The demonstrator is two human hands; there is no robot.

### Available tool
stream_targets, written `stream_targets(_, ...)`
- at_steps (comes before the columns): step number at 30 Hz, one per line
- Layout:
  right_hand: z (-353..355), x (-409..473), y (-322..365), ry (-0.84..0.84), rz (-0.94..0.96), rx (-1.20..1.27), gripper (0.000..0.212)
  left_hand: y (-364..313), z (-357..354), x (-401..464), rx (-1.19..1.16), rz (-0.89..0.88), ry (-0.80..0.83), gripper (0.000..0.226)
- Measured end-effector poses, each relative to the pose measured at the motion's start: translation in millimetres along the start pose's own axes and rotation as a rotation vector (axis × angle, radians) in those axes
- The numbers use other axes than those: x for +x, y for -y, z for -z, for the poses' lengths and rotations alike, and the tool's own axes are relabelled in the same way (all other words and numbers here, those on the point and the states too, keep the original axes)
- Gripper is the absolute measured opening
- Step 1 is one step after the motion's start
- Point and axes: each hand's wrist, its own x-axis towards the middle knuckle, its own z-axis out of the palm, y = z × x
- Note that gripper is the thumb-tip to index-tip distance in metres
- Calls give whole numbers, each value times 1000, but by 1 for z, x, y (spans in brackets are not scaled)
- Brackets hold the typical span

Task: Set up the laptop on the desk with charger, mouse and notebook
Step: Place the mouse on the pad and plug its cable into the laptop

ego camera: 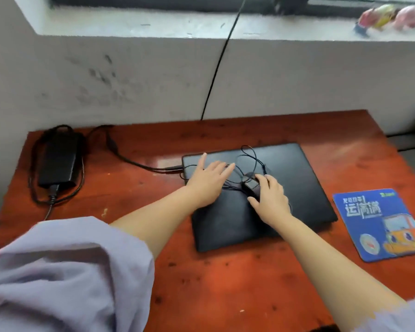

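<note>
A reddish-brown wooden desk [225, 283] with dark knots and a glossy sheen stands against a pale wall [297, 75]; the wall is scuffed with grey smudges [101, 80] at the left; above runs a white, worn window sill [153, 22] — daylight falls across it; a dark window frame [153, 2] edges the top; blurred pink and yellow objects [391, 17] sit on the sill at right.
</note>
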Motion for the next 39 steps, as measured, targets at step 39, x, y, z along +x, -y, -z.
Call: stream_targets(39, 51, -6, -364, -61, -296, -18, 73, -261, 71, 238, -706, 408, -299, 50)
